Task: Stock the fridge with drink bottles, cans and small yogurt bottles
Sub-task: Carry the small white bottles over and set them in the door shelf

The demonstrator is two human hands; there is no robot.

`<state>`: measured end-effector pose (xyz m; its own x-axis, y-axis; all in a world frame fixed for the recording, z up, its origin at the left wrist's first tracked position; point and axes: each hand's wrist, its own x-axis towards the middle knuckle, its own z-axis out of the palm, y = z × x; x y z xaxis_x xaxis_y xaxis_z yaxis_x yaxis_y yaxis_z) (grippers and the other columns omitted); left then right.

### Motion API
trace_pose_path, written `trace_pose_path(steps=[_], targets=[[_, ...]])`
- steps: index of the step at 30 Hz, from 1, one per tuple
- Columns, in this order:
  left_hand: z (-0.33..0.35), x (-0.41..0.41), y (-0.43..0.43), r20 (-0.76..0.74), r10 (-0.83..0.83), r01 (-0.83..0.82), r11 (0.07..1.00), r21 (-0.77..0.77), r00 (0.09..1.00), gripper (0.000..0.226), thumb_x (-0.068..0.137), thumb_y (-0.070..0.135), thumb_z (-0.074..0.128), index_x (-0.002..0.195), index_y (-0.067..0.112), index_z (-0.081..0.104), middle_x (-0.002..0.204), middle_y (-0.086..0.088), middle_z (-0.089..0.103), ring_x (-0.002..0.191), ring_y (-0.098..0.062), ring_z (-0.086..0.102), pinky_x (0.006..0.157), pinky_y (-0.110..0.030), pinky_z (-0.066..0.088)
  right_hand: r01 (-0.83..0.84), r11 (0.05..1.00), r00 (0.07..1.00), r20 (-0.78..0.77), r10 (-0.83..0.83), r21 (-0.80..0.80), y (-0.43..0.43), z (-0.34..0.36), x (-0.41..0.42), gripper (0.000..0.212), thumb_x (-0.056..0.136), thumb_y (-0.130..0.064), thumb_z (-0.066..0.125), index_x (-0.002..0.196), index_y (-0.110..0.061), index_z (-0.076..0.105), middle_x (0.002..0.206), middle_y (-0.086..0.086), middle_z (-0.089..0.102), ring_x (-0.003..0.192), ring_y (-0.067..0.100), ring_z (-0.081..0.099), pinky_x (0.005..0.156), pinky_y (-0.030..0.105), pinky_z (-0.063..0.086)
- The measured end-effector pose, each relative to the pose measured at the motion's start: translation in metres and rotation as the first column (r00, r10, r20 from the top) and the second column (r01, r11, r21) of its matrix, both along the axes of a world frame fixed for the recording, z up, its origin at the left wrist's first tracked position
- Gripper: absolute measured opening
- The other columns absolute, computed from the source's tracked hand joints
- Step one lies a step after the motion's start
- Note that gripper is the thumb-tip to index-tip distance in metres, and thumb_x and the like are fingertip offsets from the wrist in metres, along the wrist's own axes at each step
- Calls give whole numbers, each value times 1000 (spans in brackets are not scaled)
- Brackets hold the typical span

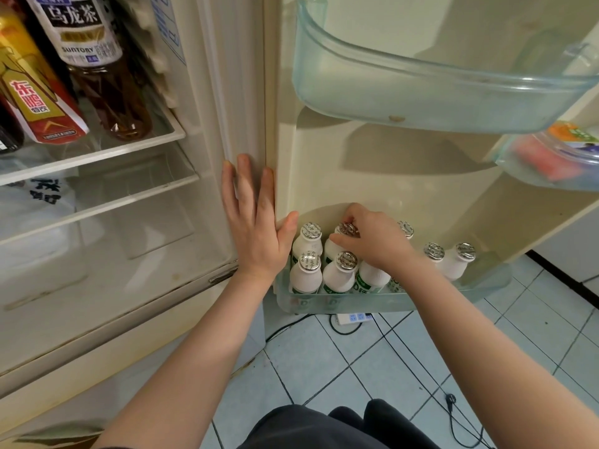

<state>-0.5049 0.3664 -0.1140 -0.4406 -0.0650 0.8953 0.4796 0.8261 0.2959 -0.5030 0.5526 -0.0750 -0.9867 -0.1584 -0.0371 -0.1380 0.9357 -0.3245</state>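
While pinching yogurt bottle (pixel 331 251) by its cap with right hand (pixel 372 243), presses left hand (pixel 256 222), fingers spread, against fridge frame (pixel 210 124).

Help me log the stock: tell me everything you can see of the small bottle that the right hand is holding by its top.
The small yogurt bottle is white and plastic-looking, with a crinkled silver foil cap. It stands upright in the back row of the clear bottom door shelf, second from the left. The right hand pinches its top from above, covering part of the cap; front-row bottles hide its lower body.
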Motion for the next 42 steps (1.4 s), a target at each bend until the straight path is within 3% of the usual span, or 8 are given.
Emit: trace_pose_path(steps=[8,15,20,23,31,34,38,42], targets=[[-1,-1,0,-7,-11,11,1000,7,1000,55,99,50,22,142,16,21,144,-26,22,135,-51,19,115,-51,16,4,999,1000,-8,-5,-40,-3,-3,0,40,84,-46,63,112,-19,53,103,4,65,83,22,57,64,27,38],[-3,-2,-1,-62,-34,34,999,-1,997,60,99,50,22,152,27,8,160,7,-4,136,-51,18,116,-51,15,42,995,999,24,-40,-93,0,-4,-1,41,80,-47,66,110,-21,55,91,-3,60,82,18,57,66,27,41],[1,-1,0,-36,-26,27,999,26,999,59,99,49,22,152,26,10,150,-21,19,134,-52,19,115,-52,17,105,987,992,-59,-113,-122,-1,-9,2,41,74,-50,69,99,-20,57,79,-6,56,74,16,53,60,26,36],[1,1,1,-44,-33,33,999,-1,998,60,99,48,23,152,27,8,157,-11,13,135,-52,19,115,-51,17,105,987,992,-50,-112,-117,-1,-9,1,44,74,-52,69,100,-19,57,80,-6,56,75,15,53,62,26,37],[1,4,3,-20,29,-29,999,34,999,57,99,46,25,143,10,25,139,-36,28,132,-52,22,115,-50,19,51,982,998,-35,-59,-184,23,1,19,47,85,-54,57,116,-19,55,109,-4,66,99,17,62,81,34,51],[2,5,3,-30,20,-19,1000,17,999,60,98,46,24,152,23,10,148,-25,20,134,-51,20,116,-47,16,45,996,990,-128,-55,-77,38,6,32,36,87,-45,55,112,-19,57,102,-1,67,94,21,62,72,33,50],[3,9,3,-27,11,-11,1000,6,1000,62,99,46,24,151,30,-3,159,11,-6,136,-49,16,117,-46,13,69,997,995,-71,-67,25,47,5,47,33,84,-46,56,105,-21,56,91,0,64,84,26,61,59,29,40],[4,10,4,-8,32,-32,999,5,999,62,99,45,25,151,29,-4,160,7,-3,139,-44,15,118,-44,12,109,992,994,-37,-106,61,44,0,49,28,82,-43,58,93,-17,57,78,3,58,76,29,58,54,29,31]])
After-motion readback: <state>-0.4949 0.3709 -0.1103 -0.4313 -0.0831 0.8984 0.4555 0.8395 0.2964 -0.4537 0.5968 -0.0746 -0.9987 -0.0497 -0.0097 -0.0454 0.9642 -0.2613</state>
